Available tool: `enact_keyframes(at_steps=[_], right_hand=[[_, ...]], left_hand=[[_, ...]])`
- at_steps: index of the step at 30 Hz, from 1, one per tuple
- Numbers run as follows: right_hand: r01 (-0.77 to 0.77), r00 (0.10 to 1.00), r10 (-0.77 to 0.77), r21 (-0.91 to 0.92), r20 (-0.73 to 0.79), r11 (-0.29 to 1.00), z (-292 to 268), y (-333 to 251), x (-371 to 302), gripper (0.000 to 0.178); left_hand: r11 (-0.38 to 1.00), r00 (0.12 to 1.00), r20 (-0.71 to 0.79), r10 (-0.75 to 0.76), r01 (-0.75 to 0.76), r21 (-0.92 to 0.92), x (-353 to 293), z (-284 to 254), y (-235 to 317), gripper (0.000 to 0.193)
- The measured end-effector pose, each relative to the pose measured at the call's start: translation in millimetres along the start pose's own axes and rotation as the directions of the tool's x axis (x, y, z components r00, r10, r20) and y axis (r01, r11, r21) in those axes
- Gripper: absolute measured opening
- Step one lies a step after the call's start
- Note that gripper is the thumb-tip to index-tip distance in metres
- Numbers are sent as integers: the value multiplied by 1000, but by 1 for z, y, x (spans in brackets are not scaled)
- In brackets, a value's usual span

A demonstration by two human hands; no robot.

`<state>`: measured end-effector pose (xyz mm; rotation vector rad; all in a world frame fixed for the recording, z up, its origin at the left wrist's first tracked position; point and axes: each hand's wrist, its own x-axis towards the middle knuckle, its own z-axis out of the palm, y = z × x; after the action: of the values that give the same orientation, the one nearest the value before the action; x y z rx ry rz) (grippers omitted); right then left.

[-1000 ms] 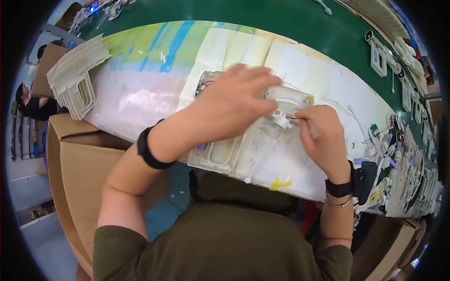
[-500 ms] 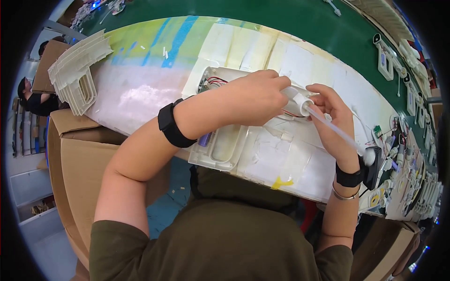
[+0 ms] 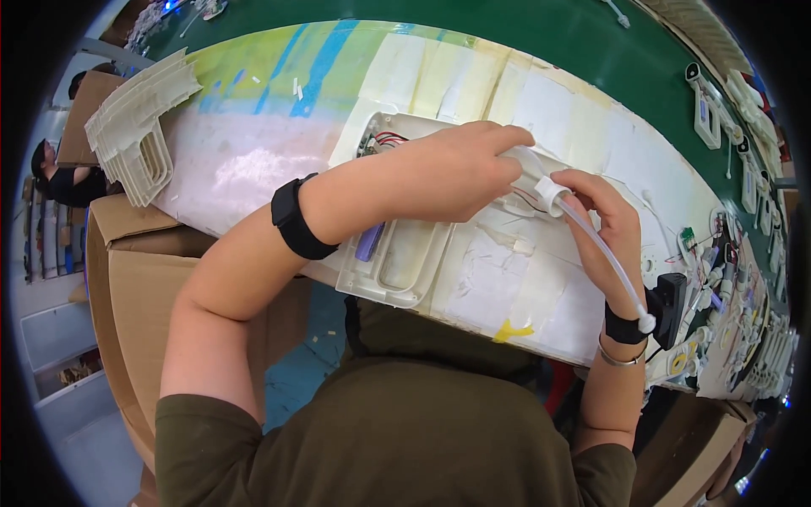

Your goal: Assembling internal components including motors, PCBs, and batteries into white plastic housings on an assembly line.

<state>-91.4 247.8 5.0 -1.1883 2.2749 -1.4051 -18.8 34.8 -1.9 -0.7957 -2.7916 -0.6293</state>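
A white plastic collar sits at the fingertips of my right hand, which is closed on it. A translucent flexible tube passes out of the collar and bends down over my right wrist, ending in a small white ball. My left hand pinches the tube's translucent part on the collar's other side; its fingertips partly hide the grip. Under my left forearm lies an open white plastic housing, with red and black wires and a purple cylindrical battery inside. Thin wires also run near the collar.
Stacked white plastic shells stand at the table's left edge beside a cardboard box. Loose parts and wires crowd the right side. White assembled units lie on the green surface beyond. A person is at far left.
The tube has gone from nearly straight to curved, and its ball end has dropped toward my right wrist. My right hand and the collar have shifted slightly down; my left fingertips have moved slightly right.
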Motion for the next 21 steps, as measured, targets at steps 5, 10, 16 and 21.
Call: enact_keyframes(at_steps=[5,10,16,21], right_hand=[[27,999,-28,-69,-22,997,10,-4,-3,21],[302,924,-380,-528,-43,794,30,4,-7,27],[319,840,-541,-782,-27,535,53,11,-16,26],[305,885,-466,-757,1,578,55,6,-17,29]], left_hand=[[985,1000,-17,-17,19,169,4,4,2,8],[976,994,40,-98,88,201,14,3,0,9],[978,992,79,-99,82,191,9,-3,0,9],[866,996,-65,-65,88,491,-3,-7,25,17]])
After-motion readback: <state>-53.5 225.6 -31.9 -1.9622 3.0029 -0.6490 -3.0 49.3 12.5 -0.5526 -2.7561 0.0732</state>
